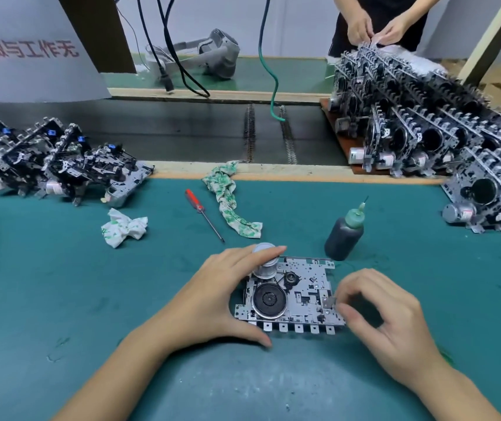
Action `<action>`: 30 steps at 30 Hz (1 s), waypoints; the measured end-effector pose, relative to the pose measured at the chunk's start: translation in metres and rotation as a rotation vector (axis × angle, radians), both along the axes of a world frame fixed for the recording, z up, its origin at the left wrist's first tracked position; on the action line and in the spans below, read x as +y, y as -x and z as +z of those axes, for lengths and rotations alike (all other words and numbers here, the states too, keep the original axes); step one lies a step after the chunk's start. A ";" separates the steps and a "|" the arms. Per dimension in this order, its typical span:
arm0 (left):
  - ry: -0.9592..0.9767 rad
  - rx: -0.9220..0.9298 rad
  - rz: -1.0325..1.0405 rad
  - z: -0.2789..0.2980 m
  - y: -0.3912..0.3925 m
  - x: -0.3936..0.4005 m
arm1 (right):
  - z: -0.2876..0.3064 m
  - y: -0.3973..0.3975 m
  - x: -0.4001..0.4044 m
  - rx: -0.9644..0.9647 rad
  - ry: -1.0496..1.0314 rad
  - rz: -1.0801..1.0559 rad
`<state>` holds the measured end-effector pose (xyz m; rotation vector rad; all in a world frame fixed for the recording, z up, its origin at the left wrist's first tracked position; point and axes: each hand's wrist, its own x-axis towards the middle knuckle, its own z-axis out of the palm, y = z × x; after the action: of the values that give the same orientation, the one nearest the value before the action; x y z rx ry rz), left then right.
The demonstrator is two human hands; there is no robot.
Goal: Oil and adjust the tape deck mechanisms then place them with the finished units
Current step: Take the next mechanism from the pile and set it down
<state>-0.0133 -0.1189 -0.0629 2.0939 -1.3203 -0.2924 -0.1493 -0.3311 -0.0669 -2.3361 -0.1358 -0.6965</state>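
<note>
A metal tape deck mechanism (301,296) lies flat on the green mat in front of me, with its flywheel and motor facing up. My left hand (215,296) grips it from the left, index finger over the silver motor and thumb along the near edge. My right hand (377,311) pinches a small metal tab at the mechanism's right edge with curled fingers. A dark oil bottle (345,235) with a green needle cap stands just behind the mechanism. A red-handled screwdriver (202,212) lies further back on the mat.
Rows of mechanisms (57,162) sit at the left; a large stack of mechanisms (444,129) fills the right. Two crumpled rags (124,227) (228,199) lie on the mat. Another person's hands (374,28) work at the far right. Cables and a headset (209,56) lie behind.
</note>
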 end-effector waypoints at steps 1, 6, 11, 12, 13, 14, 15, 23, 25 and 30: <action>0.000 -0.003 0.004 0.000 0.000 0.000 | -0.001 -0.001 0.001 0.007 -0.009 -0.014; -0.020 0.023 0.009 -0.001 0.000 0.000 | -0.003 -0.003 0.002 0.023 -0.024 -0.069; -0.006 0.059 0.014 0.000 0.003 0.000 | -0.004 -0.003 0.001 0.041 -0.058 -0.102; 0.001 0.050 0.021 0.000 0.005 -0.001 | -0.004 -0.004 0.001 0.047 -0.061 -0.107; 0.006 0.031 0.031 0.000 0.006 -0.003 | -0.005 -0.004 0.001 0.052 -0.062 -0.111; 0.007 0.010 0.040 0.000 0.007 -0.004 | -0.005 -0.004 0.001 0.055 -0.059 -0.114; 0.002 -0.005 0.044 0.000 0.007 -0.005 | -0.005 -0.004 0.001 0.056 -0.055 -0.116; -0.003 0.080 -0.002 -0.001 -0.001 0.000 | -0.007 -0.006 0.000 0.073 -0.109 -0.160; 0.003 0.088 -0.009 -0.002 0.000 0.000 | -0.007 -0.006 -0.001 0.084 -0.107 -0.168; 0.001 0.087 -0.009 -0.002 0.000 0.000 | -0.007 -0.006 -0.002 0.093 -0.131 -0.196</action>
<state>-0.0132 -0.1187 -0.0652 2.0512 -1.2786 -0.3817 -0.1432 -0.3332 -0.0735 -2.2696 0.1775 -0.6683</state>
